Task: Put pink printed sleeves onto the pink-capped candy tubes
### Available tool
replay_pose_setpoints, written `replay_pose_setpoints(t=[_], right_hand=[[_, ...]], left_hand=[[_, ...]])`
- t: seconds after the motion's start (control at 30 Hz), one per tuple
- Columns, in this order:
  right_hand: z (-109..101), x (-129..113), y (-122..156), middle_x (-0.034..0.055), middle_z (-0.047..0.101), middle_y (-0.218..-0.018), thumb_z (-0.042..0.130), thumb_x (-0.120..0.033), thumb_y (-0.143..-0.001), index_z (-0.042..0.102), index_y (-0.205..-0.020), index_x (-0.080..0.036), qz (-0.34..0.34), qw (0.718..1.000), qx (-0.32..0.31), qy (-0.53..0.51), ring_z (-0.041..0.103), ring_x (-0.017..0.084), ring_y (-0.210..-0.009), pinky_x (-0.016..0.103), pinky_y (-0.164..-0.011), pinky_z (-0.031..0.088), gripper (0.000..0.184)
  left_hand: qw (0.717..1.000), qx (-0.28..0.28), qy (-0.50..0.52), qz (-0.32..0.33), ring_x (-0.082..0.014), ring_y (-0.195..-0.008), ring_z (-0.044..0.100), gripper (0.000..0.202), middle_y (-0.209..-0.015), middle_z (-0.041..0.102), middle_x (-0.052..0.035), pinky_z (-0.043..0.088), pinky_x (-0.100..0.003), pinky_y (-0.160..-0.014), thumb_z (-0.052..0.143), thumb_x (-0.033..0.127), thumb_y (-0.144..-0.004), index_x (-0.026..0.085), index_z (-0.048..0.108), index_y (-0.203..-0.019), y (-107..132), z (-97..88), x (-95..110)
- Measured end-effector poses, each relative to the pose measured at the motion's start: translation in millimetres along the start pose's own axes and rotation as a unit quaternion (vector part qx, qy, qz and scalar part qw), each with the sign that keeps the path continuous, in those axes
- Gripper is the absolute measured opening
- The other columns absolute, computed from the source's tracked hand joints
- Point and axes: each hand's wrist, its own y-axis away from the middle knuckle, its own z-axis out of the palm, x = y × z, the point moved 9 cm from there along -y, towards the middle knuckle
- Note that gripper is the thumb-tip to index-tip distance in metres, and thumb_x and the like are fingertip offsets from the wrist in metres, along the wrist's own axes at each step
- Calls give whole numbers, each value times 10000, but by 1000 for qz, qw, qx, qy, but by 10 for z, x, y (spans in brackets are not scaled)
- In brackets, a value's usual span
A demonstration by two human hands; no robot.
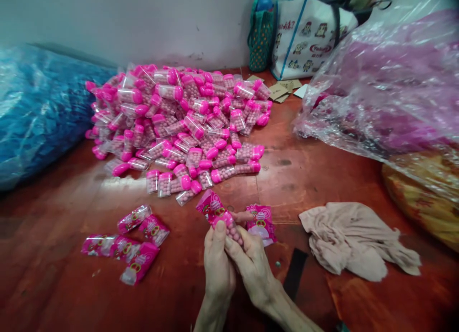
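Note:
Both my hands grip one small clear bottle [234, 233] of pink candy balls, its pink cap pointing away from me. A printed pink wrapper [209, 203] sticks out past the cap end; how far it goes round the bottle is hidden. My left hand [218, 262] presses its thumb on the cap. My right hand [253, 266] is closed round the lower part, its thumb against the side and one finger reaching forward. Just beyond that finger lies a flat pink wrapper [263, 219]. To the left, several wrapped bottles [125, 249] lie together on the red floor.
A big pile of pink-capped candy bottles [186, 116] lies ahead by the wall. A blue plastic-covered bundle [43, 116] is left; a clear bag of pink items [387, 83] is right. A beige cloth [355, 236], black strip [296, 273] and white tote bag [304, 38] are also around.

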Motion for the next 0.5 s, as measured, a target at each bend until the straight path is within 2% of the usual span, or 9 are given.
replay_pose_setpoints(t=[0.1, 0.23, 0.3, 0.4, 0.47, 0.5], right_hand=[[-40, -12, 4, -8, 552, -689, 416, -329, -899, 545, -794, -166, 6, 998, 23, 64, 524, 121, -625, 217, -567, 401, 232], [-101, -154, 56, 20, 612, -707, 437, -363, -883, 581, -819, -195, -13, 982, 11, 186, 576, 162, -639, 258, -598, 430, 230], [-209, -250, 80, 37, 623, -729, 461, -367, -869, 597, -818, -200, -24, 976, 33, 215, 584, 182, -672, 292, -654, 437, 221], [-437, -464, 86, 56, 617, -799, 523, -360, -835, 603, -891, -185, -75, 959, 116, 248, 574, 193, -743, 308, -697, 442, 201], [-470, -578, 61, 67, 607, -909, 569, -363, -806, 602, -966, -184, -121, 958, 122, 230, 567, 197, -833, 301, -724, 451, 243], [-441, -596, 40, 63, 603, -922, 567, -369, -807, 607, -974, -187, -135, 965, 101, 201, 567, 192, -846, 291, -716, 459, 250]], left_hand=[[999, -26, -12, -16, -79, -576, 553, 185, -630, 612, 8, 453, -174, -576, 639, 324, -740, 144, 676, -757, -8, 11, -28], [995, -91, -38, -10, -105, -642, 578, 252, -737, 649, -42, 468, -193, -598, 546, 340, -812, 125, 676, -836, -33, 61, 52], [995, -88, -50, 16, -98, -616, 578, 227, -730, 651, -41, 463, -177, -557, 583, 333, -788, 124, 668, -822, -38, 23, 145], [989, -103, -101, 24, -88, -501, 557, 204, -604, 614, -10, 420, -159, -432, 612, 334, -765, 132, 641, -773, 7, 7, 201], [978, -148, -149, -8, -88, -431, 531, 222, -534, 576, 6, 365, -152, -358, 588, 355, -780, 135, 617, -768, 75, 61, 136], [971, -170, -168, -25, -84, -403, 515, 235, -517, 563, 10, 336, -147, -335, 575, 369, -787, 136, 606, -773, 115, 87, 95]])
